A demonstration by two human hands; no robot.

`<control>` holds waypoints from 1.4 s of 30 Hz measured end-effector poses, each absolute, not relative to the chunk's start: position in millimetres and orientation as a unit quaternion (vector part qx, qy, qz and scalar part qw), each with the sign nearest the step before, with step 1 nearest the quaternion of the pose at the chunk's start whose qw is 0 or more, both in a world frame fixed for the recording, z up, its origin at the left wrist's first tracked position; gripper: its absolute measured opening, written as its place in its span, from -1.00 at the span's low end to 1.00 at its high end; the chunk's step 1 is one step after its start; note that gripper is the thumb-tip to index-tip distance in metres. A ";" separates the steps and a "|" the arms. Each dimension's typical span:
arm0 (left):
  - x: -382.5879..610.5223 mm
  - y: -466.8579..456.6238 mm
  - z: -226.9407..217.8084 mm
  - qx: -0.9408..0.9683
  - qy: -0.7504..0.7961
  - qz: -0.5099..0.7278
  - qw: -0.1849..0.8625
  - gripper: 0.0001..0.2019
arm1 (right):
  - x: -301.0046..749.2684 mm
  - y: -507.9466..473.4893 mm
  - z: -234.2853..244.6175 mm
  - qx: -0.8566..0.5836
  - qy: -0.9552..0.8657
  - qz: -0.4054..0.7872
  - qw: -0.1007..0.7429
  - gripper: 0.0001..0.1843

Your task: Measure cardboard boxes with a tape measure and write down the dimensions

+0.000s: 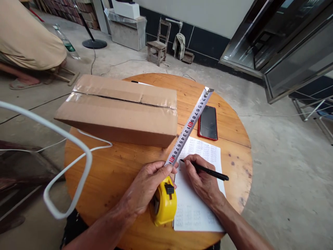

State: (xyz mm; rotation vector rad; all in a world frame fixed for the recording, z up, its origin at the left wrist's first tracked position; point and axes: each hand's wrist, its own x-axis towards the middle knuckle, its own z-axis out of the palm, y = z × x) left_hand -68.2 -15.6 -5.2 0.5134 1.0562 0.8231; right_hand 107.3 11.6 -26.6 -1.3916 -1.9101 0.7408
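My left hand [145,187] grips a yellow tape measure [163,205] near the table's front. Its blade [191,123] is pulled out and runs up and to the right, along the right end of a taped cardboard box [117,111]. My right hand [201,177] is closed on a black pen [208,172], tip down on a sheet of paper [197,208] covered with rows of written numbers. The blade's metal hook lies past the box's far corner.
A round wooden table [117,173] carries everything. A red-cased phone [208,122] lies face up beyond the paper. A white cable [65,166] loops at the left. Another person crouches at top left; a small wooden chair [158,45] stands behind on the concrete floor.
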 end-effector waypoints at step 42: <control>-70.5 -13.1 -3.3 0.267 0.476 0.360 0.757 -0.77 | 106.5 10.2 -23.9 -0.544 -0.716 0.286 0.332 -0.83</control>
